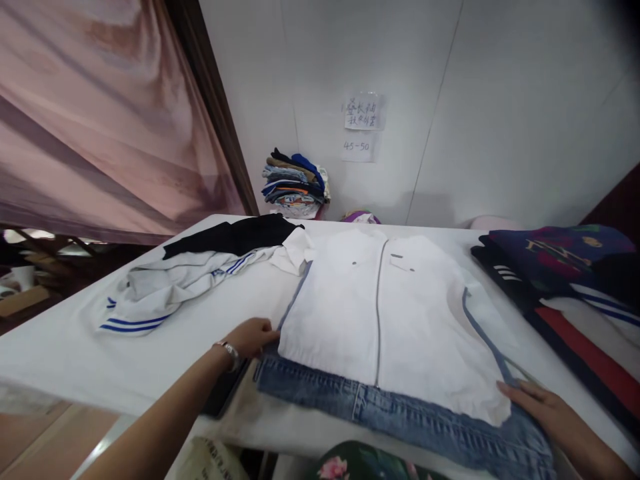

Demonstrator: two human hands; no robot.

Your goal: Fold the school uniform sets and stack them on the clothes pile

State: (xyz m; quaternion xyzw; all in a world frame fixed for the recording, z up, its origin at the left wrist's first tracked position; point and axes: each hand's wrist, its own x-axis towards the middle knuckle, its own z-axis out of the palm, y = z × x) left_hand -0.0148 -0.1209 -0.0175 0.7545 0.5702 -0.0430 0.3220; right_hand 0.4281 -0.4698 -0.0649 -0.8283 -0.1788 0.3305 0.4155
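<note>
A white zip-front jacket is spread flat, its zipper running down the middle. Under it lies a blue denim garment, which shows along the bottom and at both sides. My left hand, with a bracelet at the wrist, has its fingers closed at the jacket's left edge, close to the denim. At the lower right corner, my right hand pinches the jacket's edge, thumb on top. Whether either hand also holds denim is hard to tell.
On the white table, a black garment and a white garment with blue stripes lie at left. Dark folded clothes are piled at right. A clothes stack stands by the wall, beneath paper signs. A pink curtain hangs left.
</note>
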